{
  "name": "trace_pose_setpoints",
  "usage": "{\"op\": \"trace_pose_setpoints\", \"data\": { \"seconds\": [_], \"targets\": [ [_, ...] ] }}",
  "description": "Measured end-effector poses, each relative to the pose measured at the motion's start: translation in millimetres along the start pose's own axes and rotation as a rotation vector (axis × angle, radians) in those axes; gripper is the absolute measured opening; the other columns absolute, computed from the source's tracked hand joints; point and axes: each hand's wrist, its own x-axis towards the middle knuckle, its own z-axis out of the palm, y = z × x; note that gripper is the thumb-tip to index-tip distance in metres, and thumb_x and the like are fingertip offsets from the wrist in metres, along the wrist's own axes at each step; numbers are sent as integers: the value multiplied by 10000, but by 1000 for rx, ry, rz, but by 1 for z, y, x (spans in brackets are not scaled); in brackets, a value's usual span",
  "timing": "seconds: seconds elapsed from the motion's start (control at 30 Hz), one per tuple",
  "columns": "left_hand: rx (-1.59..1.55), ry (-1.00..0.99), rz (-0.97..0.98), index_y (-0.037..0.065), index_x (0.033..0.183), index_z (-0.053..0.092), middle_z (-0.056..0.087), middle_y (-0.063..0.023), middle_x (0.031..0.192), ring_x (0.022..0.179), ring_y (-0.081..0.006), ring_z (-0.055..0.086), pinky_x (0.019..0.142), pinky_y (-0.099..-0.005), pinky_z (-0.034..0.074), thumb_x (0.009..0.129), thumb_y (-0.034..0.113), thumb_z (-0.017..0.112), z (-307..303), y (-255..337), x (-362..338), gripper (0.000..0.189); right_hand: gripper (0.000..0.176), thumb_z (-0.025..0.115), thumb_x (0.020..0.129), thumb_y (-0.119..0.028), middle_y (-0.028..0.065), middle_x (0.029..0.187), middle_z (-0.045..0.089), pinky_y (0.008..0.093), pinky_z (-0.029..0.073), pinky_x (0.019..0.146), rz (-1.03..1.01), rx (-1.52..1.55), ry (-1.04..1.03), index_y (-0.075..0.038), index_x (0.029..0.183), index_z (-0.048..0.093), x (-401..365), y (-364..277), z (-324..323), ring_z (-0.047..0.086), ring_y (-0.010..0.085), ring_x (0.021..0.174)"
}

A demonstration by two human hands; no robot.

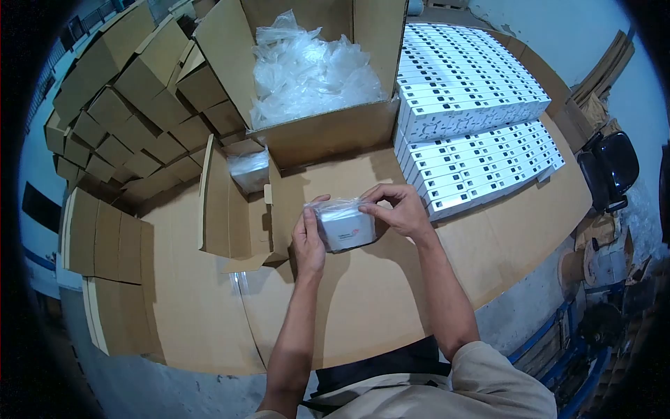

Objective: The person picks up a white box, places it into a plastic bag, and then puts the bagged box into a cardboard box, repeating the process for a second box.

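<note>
Between my two hands is a small white box (345, 232) in a clear plastic bag, with small dark print on its front face. My left hand (308, 239) wraps its left side, thumb along the edge. At the upper right corner my right hand (398, 211) pinches the bag's plastic between thumb and fingers. Just left of my hands stands an open narrow carton (236, 222), its flaps folded out. Inside its far end sits another plastic-wrapped white item (249, 172).
A large carton (333, 133) full of clear plastic bags (310, 70) stands behind my hands. White boxes (474, 119) are stacked in rows at the right. Many brown cartons (125, 119) pile up at the left, and more folded cartons (112, 237) line the cardboard-covered table's (188, 300) left edge.
</note>
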Motion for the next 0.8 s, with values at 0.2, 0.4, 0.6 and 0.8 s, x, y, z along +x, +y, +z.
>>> {"op": "trace_pose_setpoints", "data": {
  "seconds": [0.2,0.4,0.6,0.8],
  "targets": [
    [-2,-14,34,11,1243,678,686,-83,1164,1105,-165,616,1013,-318,473,1155,412,322,4,3,10,543,253,833,879,-83,112,965,777,245,556,822,126,212,158,6,1083,714,0,6,9,713,140,868],
    [-43,42,67,7,1239,667,686,-78,1157,1111,-164,614,1013,-331,477,1153,417,337,1,-1,21,534,486,822,890,-68,84,1009,764,266,573,878,170,438,192,-13,1315,592,4,-6,21,712,141,943],
    [-135,-18,69,12,1247,658,670,-71,1189,1132,-169,604,1004,-340,478,1123,462,420,-11,1,27,524,483,807,884,-16,105,1162,723,275,594,843,155,245,29,-1,1323,606,4,-1,20,697,160,1038],
    [-70,-88,152,12,1248,642,661,-69,1188,1113,-159,604,965,-315,490,996,209,724,-12,15,22,330,456,814,880,-15,86,1149,718,261,600,766,176,206,41,3,1299,635,5,11,18,685,144,1047]
  ]
}}
